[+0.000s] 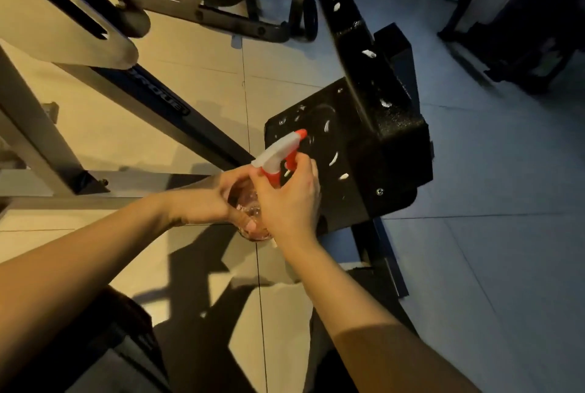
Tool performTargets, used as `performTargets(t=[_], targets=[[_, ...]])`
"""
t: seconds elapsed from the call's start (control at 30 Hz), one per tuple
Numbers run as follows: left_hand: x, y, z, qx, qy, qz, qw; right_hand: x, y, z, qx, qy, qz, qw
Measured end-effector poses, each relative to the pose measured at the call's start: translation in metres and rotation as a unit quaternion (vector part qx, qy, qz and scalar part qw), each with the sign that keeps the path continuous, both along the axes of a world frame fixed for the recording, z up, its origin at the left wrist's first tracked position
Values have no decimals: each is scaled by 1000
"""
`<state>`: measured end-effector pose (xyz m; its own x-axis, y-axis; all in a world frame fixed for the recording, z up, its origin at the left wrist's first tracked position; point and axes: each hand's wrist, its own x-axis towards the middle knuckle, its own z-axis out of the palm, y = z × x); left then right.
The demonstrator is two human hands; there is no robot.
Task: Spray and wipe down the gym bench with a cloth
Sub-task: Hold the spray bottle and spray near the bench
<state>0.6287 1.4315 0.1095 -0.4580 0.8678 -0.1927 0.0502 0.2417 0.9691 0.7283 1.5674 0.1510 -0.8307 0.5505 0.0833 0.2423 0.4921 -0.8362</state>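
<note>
1. Left hand: fingers curled round the clear body of the spray bottle.
2. Right hand: fingers grip the bottle's red neck and trigger.
3. Bottle held just beside the black gym bench, nozzle facing it.
4. White foam streaks on the bench pad.

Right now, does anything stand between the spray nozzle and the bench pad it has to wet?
Nothing visible does. The spray bottle, held by the left hand at its body and the right hand at its trigger neck, has its red nozzle aimed at the black bench pad, with only open air between.
</note>
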Motion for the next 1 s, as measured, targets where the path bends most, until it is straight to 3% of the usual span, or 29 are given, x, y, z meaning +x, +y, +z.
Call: performTargets(t=[0.37, 0.5, 0.7, 1.0], targets=[[8, -12, -24, 25, -15, 3, 1000, -3, -7, -17, 68, -16, 11, 998], [-13, -4, -24, 38, 3, 74, 997, -38, 13, -8, 51, -23, 41, 998], [-42, 22, -11, 124, -55, 106, 985, -91, 25, 6, 86, 27, 10, 996], [-77, 47, -27, 112, -38, 220, 968, -136, 41, 12, 36, 8, 28, 999]])
